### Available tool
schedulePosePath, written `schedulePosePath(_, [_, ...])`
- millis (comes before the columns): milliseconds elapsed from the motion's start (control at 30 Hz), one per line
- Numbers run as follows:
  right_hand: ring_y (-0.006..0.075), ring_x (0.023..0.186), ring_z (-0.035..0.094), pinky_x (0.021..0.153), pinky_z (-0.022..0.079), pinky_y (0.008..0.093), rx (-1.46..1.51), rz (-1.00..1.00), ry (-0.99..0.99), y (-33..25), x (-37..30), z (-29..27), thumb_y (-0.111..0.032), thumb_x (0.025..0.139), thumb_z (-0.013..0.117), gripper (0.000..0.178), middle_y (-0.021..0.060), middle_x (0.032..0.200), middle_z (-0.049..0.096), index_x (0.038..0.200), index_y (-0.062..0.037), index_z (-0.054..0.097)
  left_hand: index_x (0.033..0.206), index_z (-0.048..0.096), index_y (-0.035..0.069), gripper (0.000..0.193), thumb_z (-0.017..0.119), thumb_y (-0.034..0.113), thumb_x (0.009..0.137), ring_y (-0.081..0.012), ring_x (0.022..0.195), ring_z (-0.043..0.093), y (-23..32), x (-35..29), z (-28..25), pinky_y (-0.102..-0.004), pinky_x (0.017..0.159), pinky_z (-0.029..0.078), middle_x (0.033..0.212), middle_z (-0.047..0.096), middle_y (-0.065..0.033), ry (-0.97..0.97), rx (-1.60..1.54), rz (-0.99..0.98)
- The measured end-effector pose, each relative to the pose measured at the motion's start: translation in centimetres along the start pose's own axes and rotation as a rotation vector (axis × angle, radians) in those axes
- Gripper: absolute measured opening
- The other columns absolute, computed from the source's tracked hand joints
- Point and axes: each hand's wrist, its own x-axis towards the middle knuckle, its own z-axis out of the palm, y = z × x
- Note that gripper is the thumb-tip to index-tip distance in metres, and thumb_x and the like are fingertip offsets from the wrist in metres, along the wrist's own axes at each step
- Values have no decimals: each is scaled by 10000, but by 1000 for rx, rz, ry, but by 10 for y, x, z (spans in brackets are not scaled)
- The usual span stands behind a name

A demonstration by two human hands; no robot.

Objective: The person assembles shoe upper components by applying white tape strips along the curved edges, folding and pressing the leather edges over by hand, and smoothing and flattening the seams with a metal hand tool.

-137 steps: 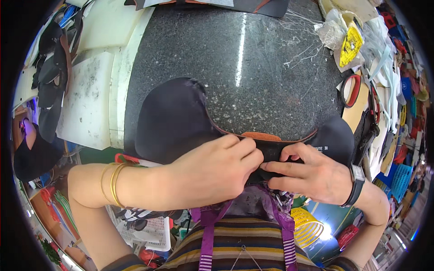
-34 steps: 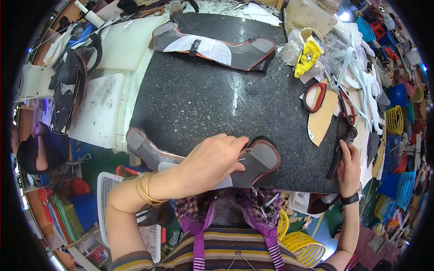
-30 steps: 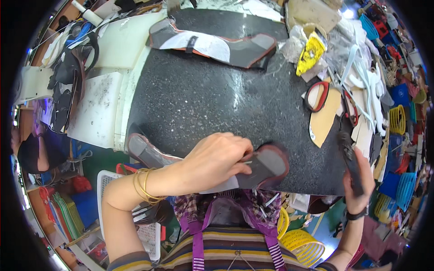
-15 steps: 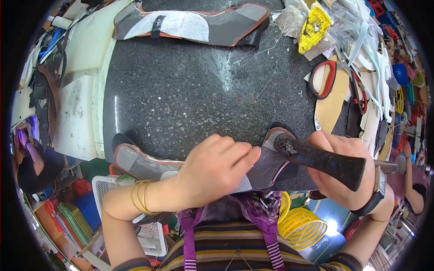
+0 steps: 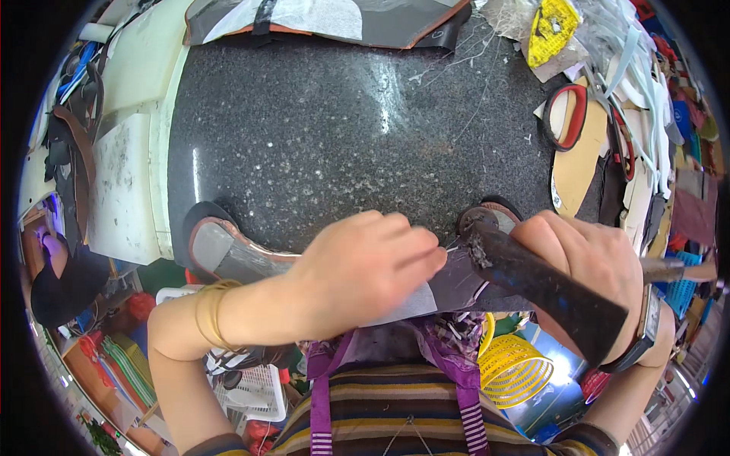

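Note:
A grey shoe upper (image 5: 217, 247) with reddish-brown edging curves along the near edge of the dark stone slab (image 5: 319, 144). My left hand (image 5: 357, 266) is closed over its middle, fingertips pinched at the upper's inner edge; the hand hides much of the piece. My right hand (image 5: 597, 254) is wrapped round a dark metal hammer (image 5: 551, 292), gripping it close to the head. The hammer's rough, worn face rests on or just above the right end of the upper. Its handle sticks out to the right behind my wrist.
Another grey upper (image 5: 411, 23) with a white patch lies at the far edge. Red-and-black scissors (image 5: 566, 118), a tan insole-shaped piece (image 5: 579, 163) and scraps crowd the right side. White boards (image 5: 125, 182) border the left. A yellow basket (image 5: 517, 371) stands below; other people work at both sides.
The slab and everything on it sit a little higher in the picture. The hammer has tilted, its flared end lower, and my right hand has shifted slightly right. My left hand stays on the upper.

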Motion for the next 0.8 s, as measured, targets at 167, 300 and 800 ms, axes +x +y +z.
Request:
schedulePosePath(167, [311,679,600,565,460,411,60,-34,69,-17,-12,12,-155,737,659,221,99,733,524,896,-54,543,902,684,60,176,655,109,736,-193,774,582,16,4,-15,-299,656,458,909,627,-49,-194,208,-26])
schedulePosePath(300, [318,687,600,576,463,409,74,37,2,-18,-12,12,-148,746,656,218,115,727,516,901,-44,543,909,702,71,151,631,89,776,-162,636,530,-20,-9,-24,-279,554,412,882,608,-21,-100,-466,-170])
schedulePosePath(800, [272,585,583,489,463,384,197,-18,116,-29,-17,26,-169,763,648,212,96,685,486,874,-36,525,948,677,46,177,665,80,775,-211,736,605,-28,-42,-30,-305,620,473,959,631,-52,-90,-135,128])
